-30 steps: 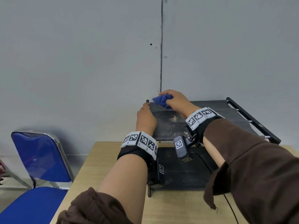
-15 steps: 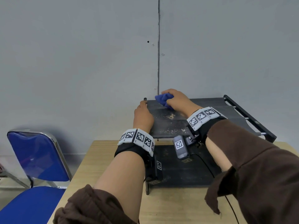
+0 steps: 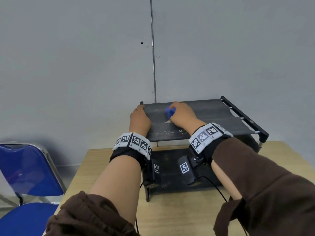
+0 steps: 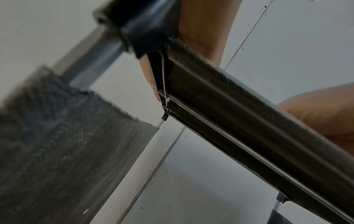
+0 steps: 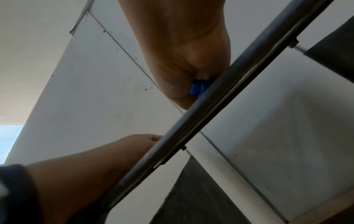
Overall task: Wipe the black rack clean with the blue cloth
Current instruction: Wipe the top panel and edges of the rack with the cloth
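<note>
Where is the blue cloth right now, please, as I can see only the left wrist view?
Observer: The right hand holds the cloth bunched on the rack's top shelf, towards its far edge.
Operator: Is any dirt left on that shelf?
Observer: Yes, pale crumbs lie between the cloth and the near edge.
Operator: Is there dirt anywhere else?
Observer: The lower shelf shows a few pale specks too.
</note>
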Demonstrator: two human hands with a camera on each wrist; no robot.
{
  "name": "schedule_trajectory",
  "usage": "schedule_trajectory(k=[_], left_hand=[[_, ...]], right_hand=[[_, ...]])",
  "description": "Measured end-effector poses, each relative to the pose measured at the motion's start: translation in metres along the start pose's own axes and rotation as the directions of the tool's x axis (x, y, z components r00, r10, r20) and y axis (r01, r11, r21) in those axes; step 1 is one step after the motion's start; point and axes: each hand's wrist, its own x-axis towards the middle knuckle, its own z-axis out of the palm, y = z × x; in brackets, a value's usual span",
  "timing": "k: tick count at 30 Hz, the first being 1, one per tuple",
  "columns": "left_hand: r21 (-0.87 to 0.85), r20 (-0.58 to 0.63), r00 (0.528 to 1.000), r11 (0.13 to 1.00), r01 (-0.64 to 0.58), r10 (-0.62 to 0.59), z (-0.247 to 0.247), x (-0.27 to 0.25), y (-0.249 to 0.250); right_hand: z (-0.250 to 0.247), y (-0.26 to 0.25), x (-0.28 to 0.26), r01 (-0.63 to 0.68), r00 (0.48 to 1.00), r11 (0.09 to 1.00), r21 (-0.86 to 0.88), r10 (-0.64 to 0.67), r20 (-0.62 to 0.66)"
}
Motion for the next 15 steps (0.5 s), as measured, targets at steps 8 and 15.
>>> schedule_trajectory(k=[8, 15], left_hand=[[0.089, 0.037, 0.999, 0.995, -0.036, 0.032, -0.002, -0.001, 0.003], [0.118, 0.114, 0.993, 0.992, -0.041, 0.027, -0.010, -0.008, 0.006]], right_hand=[[-0.021, -0.005, -0.016, 0.025, 0.989, 0.966, 0.258, 0.013, -0.145], [-0.013, 0.014, -0.017, -0.047, 0.998, 0.999, -0.002, 0.047, -0.032]])
